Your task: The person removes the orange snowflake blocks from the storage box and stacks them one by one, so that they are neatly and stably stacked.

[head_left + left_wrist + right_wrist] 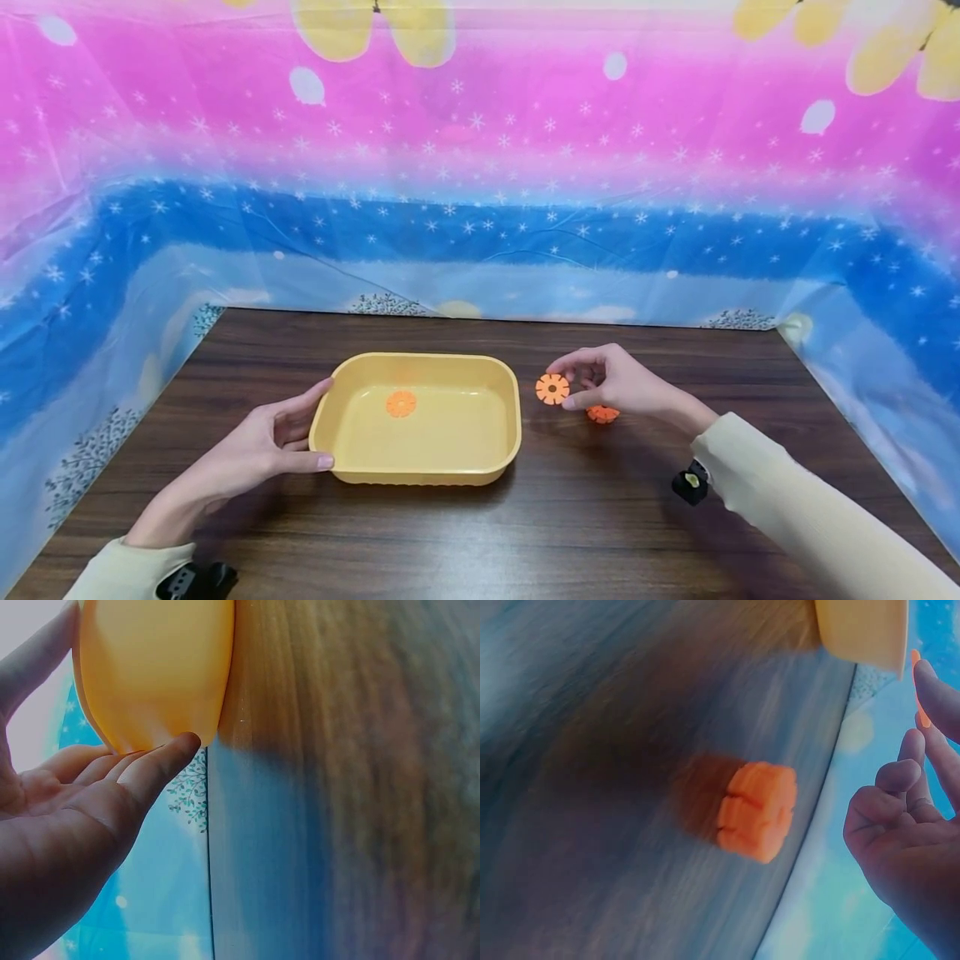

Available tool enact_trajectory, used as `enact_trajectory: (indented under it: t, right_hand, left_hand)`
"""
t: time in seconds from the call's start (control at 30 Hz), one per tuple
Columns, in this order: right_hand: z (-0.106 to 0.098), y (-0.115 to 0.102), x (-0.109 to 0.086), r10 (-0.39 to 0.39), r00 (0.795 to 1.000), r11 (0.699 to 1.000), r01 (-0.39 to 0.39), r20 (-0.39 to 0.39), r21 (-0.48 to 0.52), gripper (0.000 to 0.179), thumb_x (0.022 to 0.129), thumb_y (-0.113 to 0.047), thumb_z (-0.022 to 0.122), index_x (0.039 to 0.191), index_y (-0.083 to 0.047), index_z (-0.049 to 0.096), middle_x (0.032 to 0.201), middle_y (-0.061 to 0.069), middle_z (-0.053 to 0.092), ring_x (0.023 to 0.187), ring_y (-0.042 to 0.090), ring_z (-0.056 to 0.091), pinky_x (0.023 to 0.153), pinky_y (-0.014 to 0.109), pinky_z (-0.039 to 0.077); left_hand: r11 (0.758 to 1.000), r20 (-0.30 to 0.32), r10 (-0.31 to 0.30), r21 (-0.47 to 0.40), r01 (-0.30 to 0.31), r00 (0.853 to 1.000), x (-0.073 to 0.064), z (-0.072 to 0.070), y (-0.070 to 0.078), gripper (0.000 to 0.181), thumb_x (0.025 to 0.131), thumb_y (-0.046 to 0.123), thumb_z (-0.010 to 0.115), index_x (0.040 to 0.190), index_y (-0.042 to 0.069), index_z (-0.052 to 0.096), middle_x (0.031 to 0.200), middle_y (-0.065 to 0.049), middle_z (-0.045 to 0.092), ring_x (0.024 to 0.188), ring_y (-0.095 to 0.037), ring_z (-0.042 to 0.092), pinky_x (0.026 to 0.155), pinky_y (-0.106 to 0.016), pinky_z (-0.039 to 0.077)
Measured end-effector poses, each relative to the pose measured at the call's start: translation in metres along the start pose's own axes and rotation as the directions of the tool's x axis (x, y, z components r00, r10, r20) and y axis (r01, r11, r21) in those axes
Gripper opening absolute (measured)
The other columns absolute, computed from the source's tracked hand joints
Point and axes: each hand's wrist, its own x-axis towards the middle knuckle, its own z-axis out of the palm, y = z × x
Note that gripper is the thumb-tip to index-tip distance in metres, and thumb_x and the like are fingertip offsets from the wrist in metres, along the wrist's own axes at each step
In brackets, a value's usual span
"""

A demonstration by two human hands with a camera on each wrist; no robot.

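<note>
A yellow plastic basin point(420, 477) stands on the table with one orange notched disc point(401, 404) lying flat inside it. My left hand point(258, 442) grips the basin's left end, thumb at the near corner and index finger up by the far corner. To the right of the basin, my right hand point(618, 383) pinches another orange notched disc point(552, 389) by its edge, its face turned toward the head camera. Below that hand sits a short stack of orange discs point(757, 812), partly hidden by the hand in the head view point(602, 414).
The dark wood-grain table point(600, 533) carries everything. A pink and blue printed cloth point(480, 233) hangs behind it and along both sides. Black wrist cameras point(690, 483) are strapped beneath the light sleeves point(795, 492).
</note>
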Motion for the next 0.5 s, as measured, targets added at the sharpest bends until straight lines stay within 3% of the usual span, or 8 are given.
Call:
enact_trajectory:
  t: [0.5]
  right_hand:
    - [-0.012,0.030,-0.028,0.041,0.996,0.999,-0.041,-0.085,0.003,0.043,0.086,-0.011,0.089,0.126,-0.006,0.075,0.098,0.019,0.064,0.073,0.019,0.048,0.062,0.024,0.039]
  left_hand:
    - [1.000,0.006,0.010,-0.002,-0.010,1.000,0.001,0.000,-0.002,0.102,0.092,0.003,0.081,0.168,0.003,0.014,0.171,-0.023,0.018,0.147,-0.046,0.036,0.100,-0.028,0.053]
